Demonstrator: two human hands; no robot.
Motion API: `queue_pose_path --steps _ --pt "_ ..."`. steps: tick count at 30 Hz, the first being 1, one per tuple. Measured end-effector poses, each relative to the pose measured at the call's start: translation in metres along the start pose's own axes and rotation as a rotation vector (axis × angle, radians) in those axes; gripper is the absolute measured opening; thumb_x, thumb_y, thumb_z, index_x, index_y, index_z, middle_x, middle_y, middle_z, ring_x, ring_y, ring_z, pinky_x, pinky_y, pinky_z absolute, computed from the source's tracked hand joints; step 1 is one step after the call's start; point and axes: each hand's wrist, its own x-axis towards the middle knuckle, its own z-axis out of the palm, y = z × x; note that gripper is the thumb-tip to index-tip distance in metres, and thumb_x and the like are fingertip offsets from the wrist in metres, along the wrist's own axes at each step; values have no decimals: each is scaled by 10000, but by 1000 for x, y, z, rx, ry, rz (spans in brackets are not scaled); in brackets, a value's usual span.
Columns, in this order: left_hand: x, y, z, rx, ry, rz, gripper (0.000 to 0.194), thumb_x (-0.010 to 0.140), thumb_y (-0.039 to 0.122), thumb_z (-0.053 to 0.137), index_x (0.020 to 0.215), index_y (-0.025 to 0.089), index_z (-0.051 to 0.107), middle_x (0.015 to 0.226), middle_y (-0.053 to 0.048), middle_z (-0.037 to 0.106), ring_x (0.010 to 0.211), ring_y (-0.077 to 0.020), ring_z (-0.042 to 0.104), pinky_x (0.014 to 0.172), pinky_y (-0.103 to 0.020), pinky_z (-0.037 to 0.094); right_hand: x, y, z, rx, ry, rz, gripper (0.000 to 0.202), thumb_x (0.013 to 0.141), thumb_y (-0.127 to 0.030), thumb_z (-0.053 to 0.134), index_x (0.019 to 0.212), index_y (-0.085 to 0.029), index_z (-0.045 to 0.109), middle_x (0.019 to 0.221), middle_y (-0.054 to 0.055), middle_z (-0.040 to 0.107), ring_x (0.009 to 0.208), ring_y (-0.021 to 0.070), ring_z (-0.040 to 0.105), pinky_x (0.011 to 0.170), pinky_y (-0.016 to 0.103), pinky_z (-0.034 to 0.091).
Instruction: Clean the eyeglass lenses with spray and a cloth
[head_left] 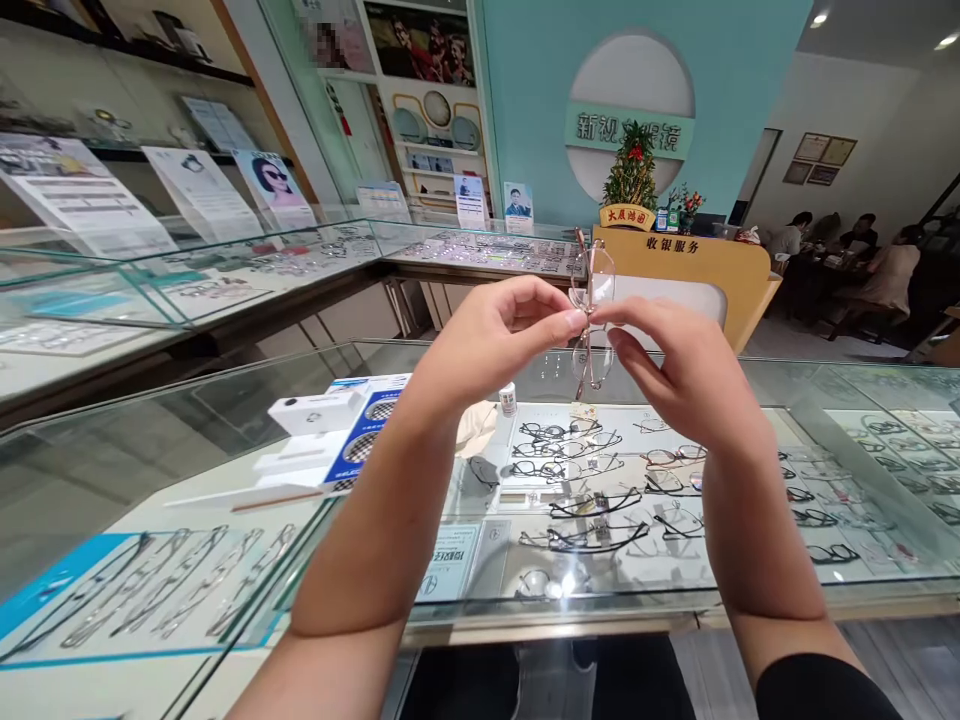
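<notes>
Glasses (pixel 597 275) held up on end
The left hand (pixel 506 335) and right hand (pixel 671 365) pinch near the middle (soft is best); don't smudge the clear lenses (pixel 598 358).

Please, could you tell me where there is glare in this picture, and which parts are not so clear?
Head view: strong white glare on the counter near its front edge; head view: dim light around the seated people at far right; head view: the upper-left poster partly pixelated, and the eyeglasses at the hands hard to separate from the background through their clear lenses.
</notes>
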Motion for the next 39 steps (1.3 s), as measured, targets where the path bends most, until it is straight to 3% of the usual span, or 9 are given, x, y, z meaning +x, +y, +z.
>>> queue_pose_path --steps 6,20,26,32,39 --pt "4 -5 4 -69 -10 0 431 809 597 837 915 204 694 862 -54 755 823 -191 734 743 -309 603 2 -2 0 81 -34 -61 280 1047 -238 498 1185 -289 735 1133 31 801 1037 240 689 930 399 495" --pt "3 -4 2 -147 -21 23 455 737 536 923 929 206 675 879 -61 760 839 -216 768 769 -357 657 3 1 0 266 12 -40 209 1044 -337 566 1106 -254 748 1107 39 790 1032 217 703 963 395 524" --pt "2 0 3 -130 36 44 465 731 528 934 947 215 667 881 -52 763 859 -225 775 778 -370 676 9 6 10 491 169 95 270 974 -500 680 972 -232 709 988 29 734 949 180 674 879 352 538" --pt "2 -3 3 -89 28 66 439 770 544 898 947 215 669 863 -48 755 855 -221 781 777 -355 671 17 18 20 691 71 169 418 901 -625 728 908 -208 702 959 47 739 920 181 665 835 349 540" --pt "3 -5 3 -75 80 76 411 763 496 903 949 211 671 898 -56 766 846 -203 762 800 -352 651 18 24 20 733 82 210 322 890 -525 758 845 -213 689 887 21 703 861 159 637 834 343 535"
